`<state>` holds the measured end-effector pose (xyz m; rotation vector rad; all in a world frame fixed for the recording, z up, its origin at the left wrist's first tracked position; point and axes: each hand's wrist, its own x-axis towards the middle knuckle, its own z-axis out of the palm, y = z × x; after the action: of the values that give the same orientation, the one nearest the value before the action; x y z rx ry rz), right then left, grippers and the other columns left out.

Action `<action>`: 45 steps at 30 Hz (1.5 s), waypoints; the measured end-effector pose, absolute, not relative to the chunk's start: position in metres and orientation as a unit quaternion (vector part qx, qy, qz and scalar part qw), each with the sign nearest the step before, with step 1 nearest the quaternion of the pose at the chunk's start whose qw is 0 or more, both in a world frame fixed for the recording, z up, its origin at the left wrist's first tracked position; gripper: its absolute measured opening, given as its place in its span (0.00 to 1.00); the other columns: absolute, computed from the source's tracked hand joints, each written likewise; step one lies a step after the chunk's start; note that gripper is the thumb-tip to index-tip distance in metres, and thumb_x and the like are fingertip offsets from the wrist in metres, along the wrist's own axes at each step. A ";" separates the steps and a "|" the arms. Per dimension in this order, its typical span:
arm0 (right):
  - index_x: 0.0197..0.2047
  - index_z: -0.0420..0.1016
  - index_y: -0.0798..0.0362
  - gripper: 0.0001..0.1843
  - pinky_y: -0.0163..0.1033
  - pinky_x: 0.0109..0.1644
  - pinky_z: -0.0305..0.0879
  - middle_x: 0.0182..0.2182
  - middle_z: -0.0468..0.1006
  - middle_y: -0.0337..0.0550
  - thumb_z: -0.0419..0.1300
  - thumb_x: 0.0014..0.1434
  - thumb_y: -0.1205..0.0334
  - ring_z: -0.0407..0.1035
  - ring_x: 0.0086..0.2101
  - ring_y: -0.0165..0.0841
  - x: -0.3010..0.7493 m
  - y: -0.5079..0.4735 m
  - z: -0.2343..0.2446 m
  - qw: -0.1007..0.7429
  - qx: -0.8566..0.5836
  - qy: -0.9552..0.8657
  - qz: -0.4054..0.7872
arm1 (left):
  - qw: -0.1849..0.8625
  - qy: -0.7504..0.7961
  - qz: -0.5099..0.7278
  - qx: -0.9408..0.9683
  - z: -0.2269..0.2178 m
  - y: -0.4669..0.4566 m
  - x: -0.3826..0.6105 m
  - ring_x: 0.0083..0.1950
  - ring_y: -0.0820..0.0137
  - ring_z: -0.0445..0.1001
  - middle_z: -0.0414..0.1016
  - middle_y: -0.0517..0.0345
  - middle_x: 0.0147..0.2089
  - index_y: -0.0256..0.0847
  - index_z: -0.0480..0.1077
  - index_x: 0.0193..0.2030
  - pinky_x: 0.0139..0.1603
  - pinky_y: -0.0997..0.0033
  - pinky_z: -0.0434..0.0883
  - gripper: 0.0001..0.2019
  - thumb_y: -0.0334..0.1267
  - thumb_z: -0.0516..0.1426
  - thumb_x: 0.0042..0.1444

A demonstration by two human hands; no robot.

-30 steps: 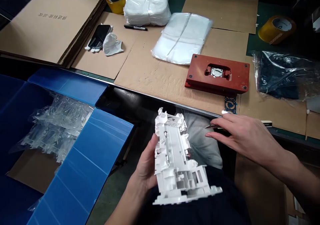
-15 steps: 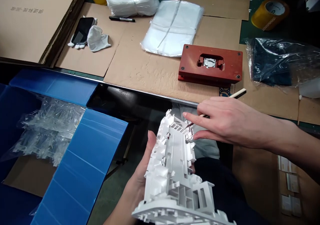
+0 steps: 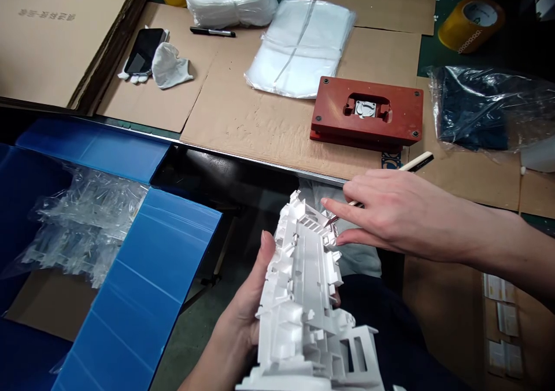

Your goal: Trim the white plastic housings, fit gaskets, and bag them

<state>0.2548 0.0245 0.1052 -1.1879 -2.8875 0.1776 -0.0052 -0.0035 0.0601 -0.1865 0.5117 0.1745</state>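
A long white molded plastic part (image 3: 310, 275), full of ribs, slots and clips, is held lengthwise in front of me. My left hand (image 3: 247, 310) is closed around its left side with the thumb up along the edge; the other fingers are mostly hidden beneath. Over the far end, my right hand (image 3: 390, 214) pinches a slim pen-like tool (image 3: 418, 162) with a cream-and-black handle. Its thin dark tip is at the slotted area of the part; whether it touches, I cannot tell. The near end of the part runs out of the frame.
Beyond the table edge sits a red fixture block (image 3: 368, 113). Behind it lie stacked plastic bags (image 3: 301, 47), a marker (image 3: 212, 32), a phone (image 3: 145, 51), a white glove (image 3: 170, 67) and a tape roll (image 3: 470, 25). At left stands a blue box (image 3: 143, 269) with bagged parts (image 3: 87, 217).
The white part has tilted, and its wide near end has dropped mostly out of the frame. My left hand has shifted slightly right with it. The right hand and tool moved slightly right.
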 end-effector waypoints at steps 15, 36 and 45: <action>0.43 0.78 0.53 0.11 0.36 0.36 0.61 0.36 0.81 0.41 0.63 0.64 0.54 0.72 0.31 0.30 0.240 0.012 0.066 0.200 -0.530 -0.744 0.354 | 0.945 0.299 0.126 -0.032 0.062 0.005 0.002 0.42 0.62 0.81 0.83 0.50 0.42 0.32 0.75 0.55 0.50 0.65 0.74 0.37 0.66 0.57 0.55; 0.30 0.73 0.52 0.22 0.36 0.30 0.58 0.24 0.70 0.37 0.57 0.65 0.42 0.63 0.26 0.30 0.289 -0.033 0.033 0.305 -0.794 -0.466 0.244 | 0.971 0.206 0.116 0.014 0.030 0.023 0.002 0.48 0.51 0.80 0.79 0.31 0.51 0.20 0.62 0.67 0.52 0.56 0.73 0.41 0.53 0.56 0.55; 0.46 0.80 0.51 0.16 0.40 0.43 0.69 0.41 0.83 0.44 0.60 0.64 0.49 0.77 0.39 0.38 0.314 -0.043 0.030 0.292 -0.796 -0.496 0.190 | 0.975 0.172 0.135 0.036 0.028 0.026 0.005 0.55 0.51 0.76 0.77 0.34 0.56 0.24 0.67 0.64 0.53 0.54 0.73 0.36 0.50 0.57 0.55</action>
<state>0.3140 -0.0429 0.0305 -2.1199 -1.3205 0.5053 0.0047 0.0255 0.0279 0.0733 0.3478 0.2717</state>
